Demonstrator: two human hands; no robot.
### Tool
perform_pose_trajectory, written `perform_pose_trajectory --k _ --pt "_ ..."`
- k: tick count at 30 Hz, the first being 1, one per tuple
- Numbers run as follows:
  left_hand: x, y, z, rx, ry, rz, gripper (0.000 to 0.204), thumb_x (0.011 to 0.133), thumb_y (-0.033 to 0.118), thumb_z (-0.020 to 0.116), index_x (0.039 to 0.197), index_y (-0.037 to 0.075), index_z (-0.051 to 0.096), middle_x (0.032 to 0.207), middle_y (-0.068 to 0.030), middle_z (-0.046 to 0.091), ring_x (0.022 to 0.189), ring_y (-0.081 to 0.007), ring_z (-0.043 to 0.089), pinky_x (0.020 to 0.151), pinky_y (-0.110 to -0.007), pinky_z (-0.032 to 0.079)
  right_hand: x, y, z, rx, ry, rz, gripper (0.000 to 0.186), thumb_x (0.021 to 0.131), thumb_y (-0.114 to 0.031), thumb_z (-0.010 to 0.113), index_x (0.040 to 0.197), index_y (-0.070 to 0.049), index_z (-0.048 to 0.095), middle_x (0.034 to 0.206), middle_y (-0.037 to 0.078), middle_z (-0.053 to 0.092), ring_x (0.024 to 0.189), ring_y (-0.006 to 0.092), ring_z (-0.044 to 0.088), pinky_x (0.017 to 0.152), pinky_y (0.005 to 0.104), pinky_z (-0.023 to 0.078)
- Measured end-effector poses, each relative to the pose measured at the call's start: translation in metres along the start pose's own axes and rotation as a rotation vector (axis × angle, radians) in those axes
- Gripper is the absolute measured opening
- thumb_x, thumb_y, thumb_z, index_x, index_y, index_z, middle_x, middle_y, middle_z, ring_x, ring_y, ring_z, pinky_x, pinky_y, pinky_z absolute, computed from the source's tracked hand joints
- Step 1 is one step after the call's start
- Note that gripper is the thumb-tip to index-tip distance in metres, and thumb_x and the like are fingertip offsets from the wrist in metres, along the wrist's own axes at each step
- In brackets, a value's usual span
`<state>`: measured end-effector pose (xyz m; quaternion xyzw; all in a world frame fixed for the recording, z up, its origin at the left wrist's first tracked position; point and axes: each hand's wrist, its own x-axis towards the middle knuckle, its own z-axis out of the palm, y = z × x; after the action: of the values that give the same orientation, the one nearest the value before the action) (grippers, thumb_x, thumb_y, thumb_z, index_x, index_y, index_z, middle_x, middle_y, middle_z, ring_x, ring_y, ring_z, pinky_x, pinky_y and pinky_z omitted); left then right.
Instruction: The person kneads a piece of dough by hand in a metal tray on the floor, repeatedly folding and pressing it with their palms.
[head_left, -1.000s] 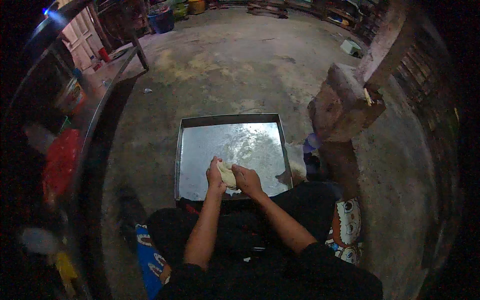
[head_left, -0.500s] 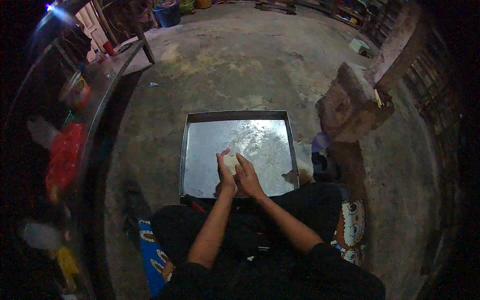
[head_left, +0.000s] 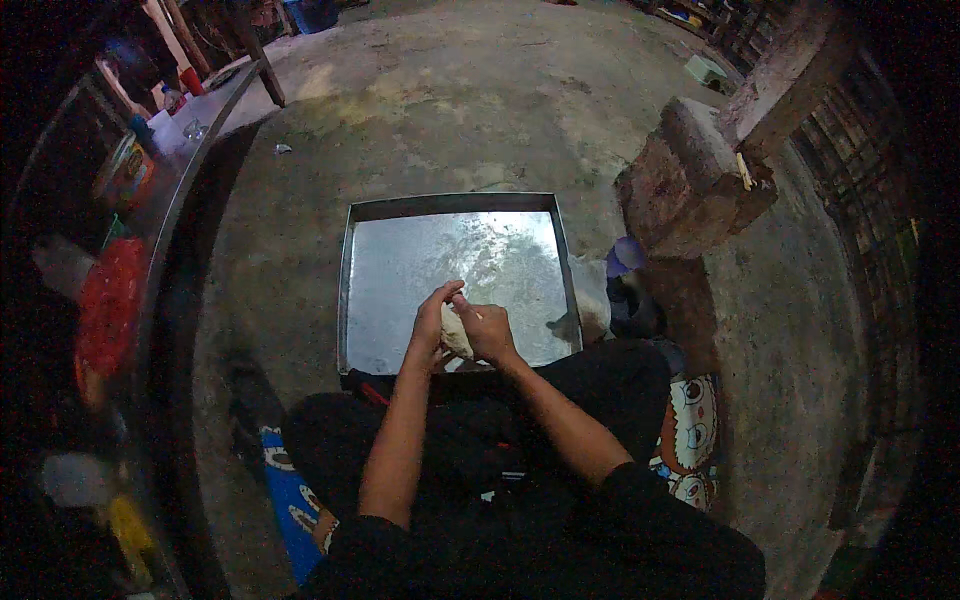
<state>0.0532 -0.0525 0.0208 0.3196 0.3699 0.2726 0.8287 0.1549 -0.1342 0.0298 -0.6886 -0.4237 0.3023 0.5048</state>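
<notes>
A pale lump of dough (head_left: 455, 334) is pressed between my two hands above the near part of a shallow square metal tray (head_left: 385, 270). From the left, my left hand (head_left: 430, 322) cups it, fingertips reaching over its top. My right hand (head_left: 488, 332) closes on the other side, fingers curled against the dough. Both hands' fingertips meet at the far end of the lump. The tray's bottom is shiny, with smears toward its far right.
A long table or bench (head_left: 205, 125) runs along the left, bearing a red plastic bag (head_left: 112, 300) and a bucket (head_left: 125, 172). Right of the tray stands a post on a rough concrete block (head_left: 675, 180). A dark shoe-like thing (head_left: 632, 308) lies beside the tray.
The view has shifted, so the tray sits slightly higher and further left. My fingers have curled in round the dough, which now looks longer and stands more upright between the palms.
</notes>
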Motion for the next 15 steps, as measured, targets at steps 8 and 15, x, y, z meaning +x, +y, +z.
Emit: perform_pose_trajectory --k 8,15 --pt "-0.013 0.007 0.014 -0.087 -0.140 -0.113 0.077 0.096 0.062 0.043 0.147 0.005 0.040 0.133 -0.0153 0.055 0.111 -0.0263 0.061 0.099 -0.040 0.048 -0.005 0.001 -0.009 -0.240 -0.002 -0.111 0.056 0.099 -0.054 0.042 0.121 -0.006 0.060 0.095 0.023 0.067 0.087 0.0384 0.067 0.076 0.0456 0.051" --pt "-0.035 0.008 0.027 -0.161 -0.278 -0.234 0.072 0.093 0.064 0.047 0.131 0.003 0.055 0.113 -0.0143 0.065 0.098 -0.0248 0.066 0.083 -0.038 0.054 0.013 0.006 -0.018 -0.312 0.167 -0.512 0.069 0.097 -0.064 0.037 0.139 -0.009 0.038 0.150 0.021 0.026 0.131 0.0413 0.036 0.109 0.0570 0.022"
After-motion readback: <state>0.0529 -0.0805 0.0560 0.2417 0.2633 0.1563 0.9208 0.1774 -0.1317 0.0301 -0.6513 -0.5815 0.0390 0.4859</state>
